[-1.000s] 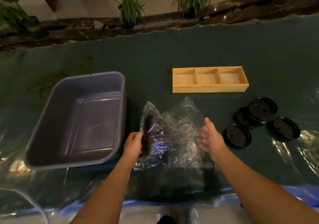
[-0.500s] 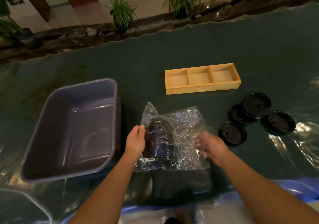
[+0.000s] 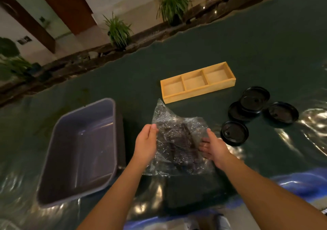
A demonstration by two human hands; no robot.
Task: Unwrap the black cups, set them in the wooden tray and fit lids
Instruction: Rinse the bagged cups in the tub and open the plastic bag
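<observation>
While the left hand (image 3: 146, 143) pinches the crinkled clear plastic wrap (image 3: 174, 132) around the black cups (image 3: 178, 143), the right hand (image 3: 213, 146) presses open-fingered against its other side. Beyond stands the three-compartment wooden tray (image 3: 200, 92), with round black lids (image 3: 254, 99) beside.

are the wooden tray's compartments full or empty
Empty: all three compartments of the wooden tray show bare wood, no cups inside.

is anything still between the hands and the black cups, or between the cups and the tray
Yes: clear plastic wrap covers the black cups, so the left hand and right hand touch only wrap. The table up to the wooden tray looks clear.
</observation>
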